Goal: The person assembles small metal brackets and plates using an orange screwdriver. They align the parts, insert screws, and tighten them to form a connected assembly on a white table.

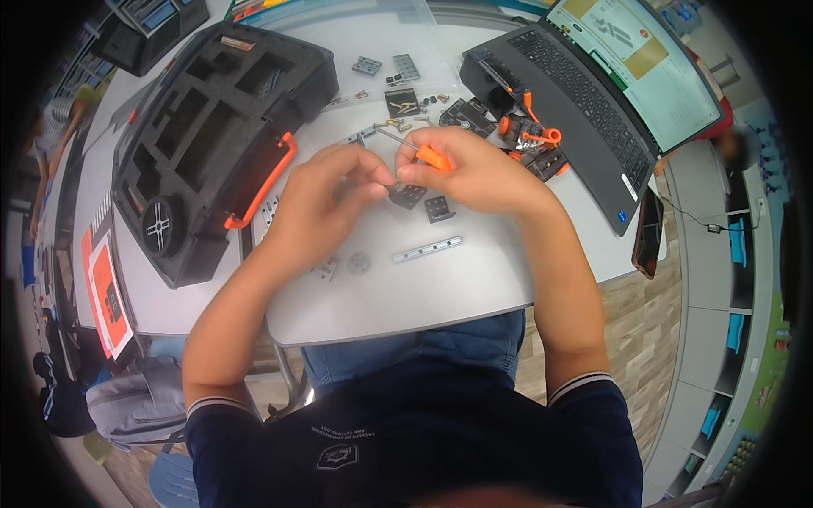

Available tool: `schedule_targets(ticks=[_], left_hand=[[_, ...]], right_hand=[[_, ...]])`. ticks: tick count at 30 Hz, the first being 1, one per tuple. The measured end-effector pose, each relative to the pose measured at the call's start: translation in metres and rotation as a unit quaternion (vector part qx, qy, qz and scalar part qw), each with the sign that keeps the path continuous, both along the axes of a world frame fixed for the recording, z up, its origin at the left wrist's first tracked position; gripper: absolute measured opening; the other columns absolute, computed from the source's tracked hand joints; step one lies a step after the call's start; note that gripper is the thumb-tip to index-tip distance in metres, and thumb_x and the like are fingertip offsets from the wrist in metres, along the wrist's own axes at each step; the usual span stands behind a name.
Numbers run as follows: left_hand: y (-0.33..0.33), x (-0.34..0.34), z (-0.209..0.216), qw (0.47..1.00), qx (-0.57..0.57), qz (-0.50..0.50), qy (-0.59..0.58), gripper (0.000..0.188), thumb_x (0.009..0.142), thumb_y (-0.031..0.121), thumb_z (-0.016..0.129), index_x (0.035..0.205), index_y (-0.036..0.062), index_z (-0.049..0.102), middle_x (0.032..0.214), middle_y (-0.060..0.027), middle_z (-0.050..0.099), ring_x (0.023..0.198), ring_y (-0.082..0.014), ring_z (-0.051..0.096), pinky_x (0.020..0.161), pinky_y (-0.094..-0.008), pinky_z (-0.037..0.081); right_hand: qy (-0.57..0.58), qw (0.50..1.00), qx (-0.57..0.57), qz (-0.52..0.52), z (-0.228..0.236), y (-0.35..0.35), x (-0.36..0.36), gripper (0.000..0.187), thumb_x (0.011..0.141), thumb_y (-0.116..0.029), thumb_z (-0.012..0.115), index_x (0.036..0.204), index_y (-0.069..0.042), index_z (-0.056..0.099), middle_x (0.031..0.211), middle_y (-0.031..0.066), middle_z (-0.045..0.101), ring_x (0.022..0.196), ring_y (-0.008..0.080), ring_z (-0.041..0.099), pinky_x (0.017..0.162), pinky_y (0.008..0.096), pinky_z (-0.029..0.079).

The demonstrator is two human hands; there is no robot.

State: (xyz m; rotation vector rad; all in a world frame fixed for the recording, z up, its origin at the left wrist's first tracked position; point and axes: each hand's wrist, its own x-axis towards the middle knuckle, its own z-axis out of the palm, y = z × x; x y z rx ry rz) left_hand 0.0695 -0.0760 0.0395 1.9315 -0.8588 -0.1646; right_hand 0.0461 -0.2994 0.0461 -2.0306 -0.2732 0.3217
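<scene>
An orange-handled screwdriver (434,158) is gripped in my right hand (474,172), its thin shaft pointing away to the upper left. My left hand (326,199) is closed in a pinch close by, its fingertips almost meeting those of my right hand. Whatever sits between the left fingers is too small to make out. Just under the fingertips lies a dark perforated plate (409,197). A small dark bracket (438,208) rests beside it. Nearer to me are a silver bar with holes (428,248) and a round greyish disc (359,263).
At left stands a black case (199,118) with foam compartments and an orange handle (267,182). Loose screws (406,107) and black modules with orange parts (533,140) lie beyond my hands. An open laptop (584,93) fills the right side, with a phone (649,233) at the table edge.
</scene>
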Motion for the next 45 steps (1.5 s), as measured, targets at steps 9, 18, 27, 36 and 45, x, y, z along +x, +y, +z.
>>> schedule_targets(ticks=[9, 18, 27, 36, 45], left_hand=[[0.0, -0.0008, -0.0015, 1.0, -0.012, 0.0, -0.024, 0.011, 0.086, -0.004, 0.069, 0.094, 0.0024, 0.066, 0.088, -0.0041, 0.063, 0.085, -0.0148, 0.059, 0.082, -0.0288, 0.046], [0.0009, 0.0006, -0.0015, 1.0, 0.014, 0.005, -0.025, 0.012, 0.087, 0.0, 0.068, 0.097, 0.0047, 0.065, 0.091, -0.0072, 0.067, 0.093, -0.0252, 0.062, 0.082, -0.0365, 0.049], [0.0001, -0.0001, -0.0033, 1.0, 0.015, -0.002, 0.0, 0.011, 0.087, 0.0, 0.068, 0.097, 0.0032, 0.065, 0.093, -0.0095, 0.069, 0.093, -0.0264, 0.065, 0.083, -0.0373, 0.05], [-0.0007, -0.0012, -0.0014, 0.999, 0.007, 0.0, 0.033, 0.011, 0.088, 0.0, 0.068, 0.098, 0.0012, 0.065, 0.095, -0.0101, 0.07, 0.095, -0.0243, 0.068, 0.089, -0.0359, 0.051], [0.0001, 0.0016, -0.0048, 0.997, -0.028, 0.003, 0.077, 0.009, 0.09, 0.002, 0.069, 0.099, 0.0016, 0.067, 0.093, -0.0027, 0.068, 0.09, -0.0127, 0.061, 0.088, -0.0287, 0.048]], right_hand=[[0.028, 1.0, -0.002, 0.0, 0.004, 0.0002, -0.0022, 0.017, 0.097, -0.021, 0.066, 0.093, -0.005, 0.064, 0.08, -0.002, 0.056, 0.077, 0.0087, 0.049, 0.07, 0.0262, 0.041], [0.031, 0.999, -0.019, -0.005, 0.0048, 0.0016, -0.0024, 0.017, 0.097, -0.021, 0.066, 0.092, -0.005, 0.063, 0.078, -0.0035, 0.054, 0.075, 0.0079, 0.047, 0.068, 0.0258, 0.04], [0.029, 1.0, 0.005, 0.005, 0.0034, 0.0024, -0.0029, 0.015, 0.098, -0.019, 0.065, 0.092, -0.005, 0.062, 0.076, -0.0047, 0.052, 0.073, 0.0065, 0.045, 0.067, 0.0245, 0.039], [0.011, 0.999, 0.03, -0.01, 0.0014, 0.0036, -0.0043, 0.016, 0.097, -0.02, 0.065, 0.094, -0.005, 0.062, 0.082, -0.0015, 0.058, 0.078, 0.0091, 0.051, 0.073, 0.0265, 0.043], [0.061, 0.996, 0.07, -0.017, 0.0064, 0.0043, -0.0043, 0.014, 0.097, -0.02, 0.066, 0.094, -0.007, 0.062, 0.09, -0.0033, 0.061, 0.086, 0.0059, 0.053, 0.078, 0.023, 0.044]])
